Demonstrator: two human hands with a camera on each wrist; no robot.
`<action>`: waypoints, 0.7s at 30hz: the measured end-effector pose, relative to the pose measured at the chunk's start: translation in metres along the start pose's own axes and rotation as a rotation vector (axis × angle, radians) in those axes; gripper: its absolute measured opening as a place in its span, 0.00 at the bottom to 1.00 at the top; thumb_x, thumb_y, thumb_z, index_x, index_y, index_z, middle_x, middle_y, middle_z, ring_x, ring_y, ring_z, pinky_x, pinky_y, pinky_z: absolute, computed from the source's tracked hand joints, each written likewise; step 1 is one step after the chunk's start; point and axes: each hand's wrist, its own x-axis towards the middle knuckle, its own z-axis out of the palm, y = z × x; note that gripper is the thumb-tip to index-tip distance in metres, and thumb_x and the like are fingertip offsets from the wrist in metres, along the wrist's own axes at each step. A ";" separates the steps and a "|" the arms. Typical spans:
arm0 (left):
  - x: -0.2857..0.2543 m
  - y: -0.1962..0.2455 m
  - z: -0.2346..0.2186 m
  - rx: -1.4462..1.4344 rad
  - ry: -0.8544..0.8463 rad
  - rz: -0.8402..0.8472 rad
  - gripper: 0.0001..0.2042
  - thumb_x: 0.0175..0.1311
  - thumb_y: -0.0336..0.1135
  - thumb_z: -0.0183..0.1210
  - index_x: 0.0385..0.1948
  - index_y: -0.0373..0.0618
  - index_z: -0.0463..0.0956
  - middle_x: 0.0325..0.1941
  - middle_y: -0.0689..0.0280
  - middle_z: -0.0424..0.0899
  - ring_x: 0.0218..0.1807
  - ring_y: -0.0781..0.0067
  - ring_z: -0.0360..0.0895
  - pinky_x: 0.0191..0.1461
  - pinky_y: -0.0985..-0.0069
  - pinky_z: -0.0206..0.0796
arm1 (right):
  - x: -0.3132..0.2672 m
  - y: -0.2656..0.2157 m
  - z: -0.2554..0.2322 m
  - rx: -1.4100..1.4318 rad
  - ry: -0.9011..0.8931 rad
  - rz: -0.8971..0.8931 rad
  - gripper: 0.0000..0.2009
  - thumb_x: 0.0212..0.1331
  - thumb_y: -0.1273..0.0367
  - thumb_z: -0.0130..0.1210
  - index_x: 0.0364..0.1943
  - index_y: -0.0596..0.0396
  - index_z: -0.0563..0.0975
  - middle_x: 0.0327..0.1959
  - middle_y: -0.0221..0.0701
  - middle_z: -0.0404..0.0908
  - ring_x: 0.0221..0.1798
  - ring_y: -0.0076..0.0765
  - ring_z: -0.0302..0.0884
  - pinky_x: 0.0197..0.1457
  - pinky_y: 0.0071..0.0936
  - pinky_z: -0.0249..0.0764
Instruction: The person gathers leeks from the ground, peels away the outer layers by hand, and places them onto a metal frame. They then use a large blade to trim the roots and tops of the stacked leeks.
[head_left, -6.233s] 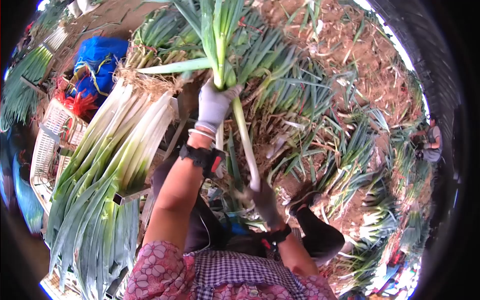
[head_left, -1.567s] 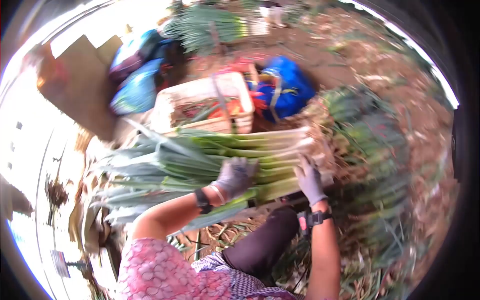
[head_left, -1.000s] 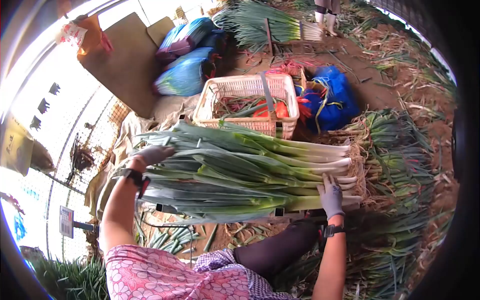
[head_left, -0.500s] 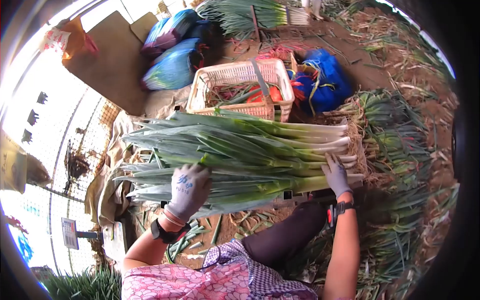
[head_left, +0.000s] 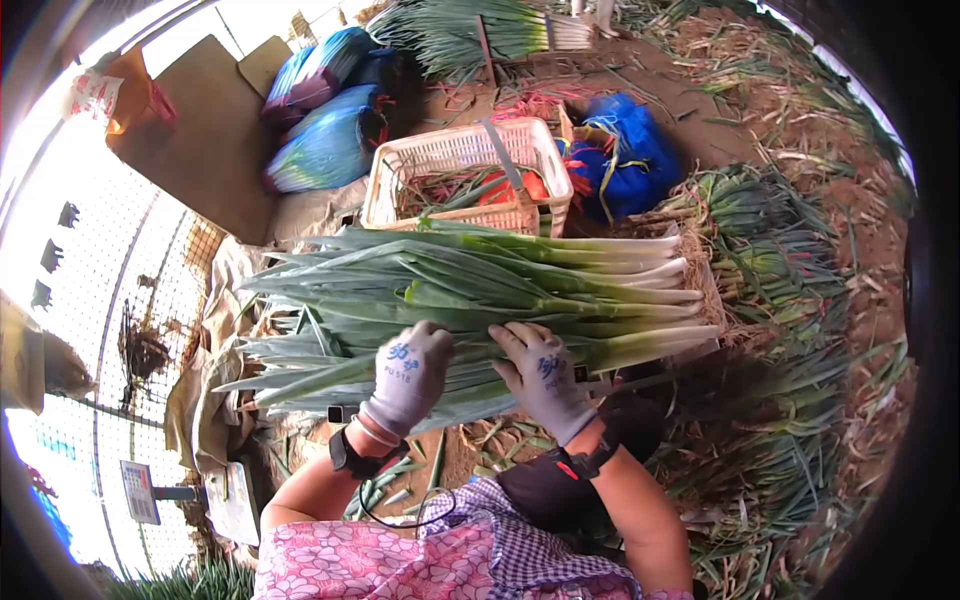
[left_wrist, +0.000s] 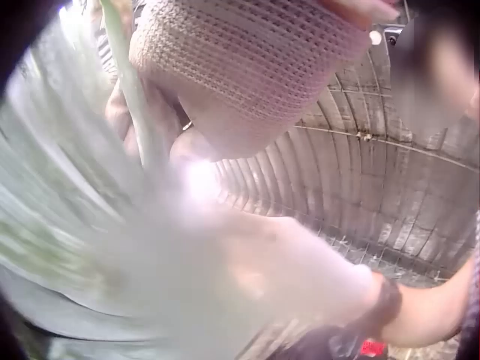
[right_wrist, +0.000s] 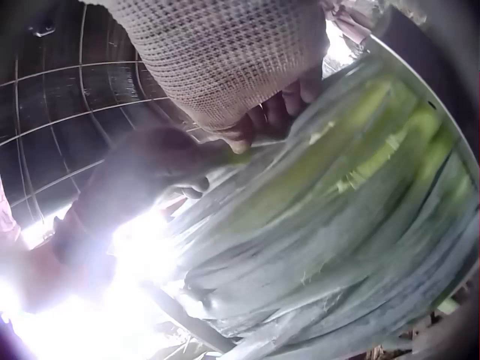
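A broad row of leeks (head_left: pixel 500 290) lies across a metal rack, white stems and roots to the right, green leaves to the left. My gloved left hand (head_left: pixel 412 375) is at the near side of the leaves, its fingers curled over them. In the left wrist view a leek leaf (left_wrist: pixel 129 82) runs up between that hand's fingers and thumb. Just right of it, my gloved right hand (head_left: pixel 545 375) rests on the near leeks, thumb apart from the fingers. In the right wrist view its fingertips (right_wrist: pixel 289 101) touch the leaves (right_wrist: pixel 315 217); their undersides are hidden.
A white plastic basket (head_left: pixel 465 165) with red and green bits stands beyond the leeks, with a blue bag (head_left: pixel 625 155) beside it. Wrapped bundles (head_left: pixel 325 140) lie farther left. More leeks (head_left: pixel 770 250) cover the ground at right. A small display (head_left: pixel 140 492) stands at left.
My view has turned from a single leek held in both hands to the laid row. Lately my right hand has slid left from the white stems, and my left hand right from the leaf tips.
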 end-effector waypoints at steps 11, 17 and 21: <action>0.007 0.005 0.025 0.181 -0.248 -0.034 0.08 0.59 0.39 0.54 0.33 0.46 0.70 0.27 0.59 0.79 0.29 0.56 0.79 0.30 0.61 0.69 | -0.003 0.014 0.027 0.042 0.168 -0.015 0.16 0.47 0.66 0.61 0.43 0.45 0.76 0.34 0.29 0.76 0.42 0.41 0.74 0.48 0.39 0.66; 0.020 0.004 0.030 -0.180 -0.232 -0.097 0.06 0.63 0.33 0.53 0.30 0.41 0.76 0.33 0.57 0.83 0.33 0.60 0.81 0.34 0.69 0.70 | 0.003 0.014 0.028 0.043 0.090 0.069 0.15 0.46 0.66 0.61 0.41 0.44 0.75 0.33 0.29 0.76 0.38 0.43 0.74 0.41 0.40 0.67; 0.025 0.004 0.039 -1.345 -0.329 -0.688 0.09 0.65 0.33 0.52 0.36 0.39 0.78 0.29 0.70 0.79 0.27 0.81 0.74 0.32 0.82 0.67 | 0.002 0.022 0.034 0.037 0.159 0.136 0.12 0.44 0.70 0.61 0.37 0.49 0.76 0.31 0.33 0.76 0.38 0.46 0.73 0.40 0.41 0.67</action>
